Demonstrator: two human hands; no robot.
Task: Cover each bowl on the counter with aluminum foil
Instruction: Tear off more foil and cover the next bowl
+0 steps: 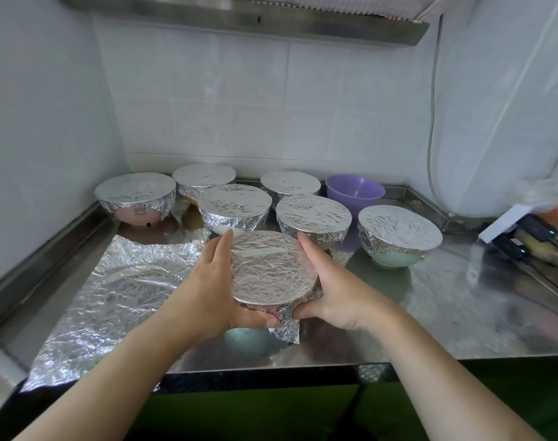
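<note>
Head view showed both hands around a foil-topped bowl (272,272) at the center of the frame, held just above the steel surface (462,313). Left hand (214,281) cupped the bowl's left side, fingers (222,246) lying along the rim and thumb curled under the near edge. Right hand (331,288) gripped the right side, its thumb pinching a loose foil flap (287,326) that hung down at the near edge. A greenish bowl (244,340) sat below the held one, partly hidden.

Behind, across the middle of the frame, six more bowls stood covered in foil, among them a pink one (136,198) at the left and a green one (398,235) at the right. An uncovered purple bowl (355,190) stood at the back, right of center. A crumpled foil sheet (112,297) lay flat on the surface at the lower left. Bagged items (545,233) rested at the right edge.
</note>
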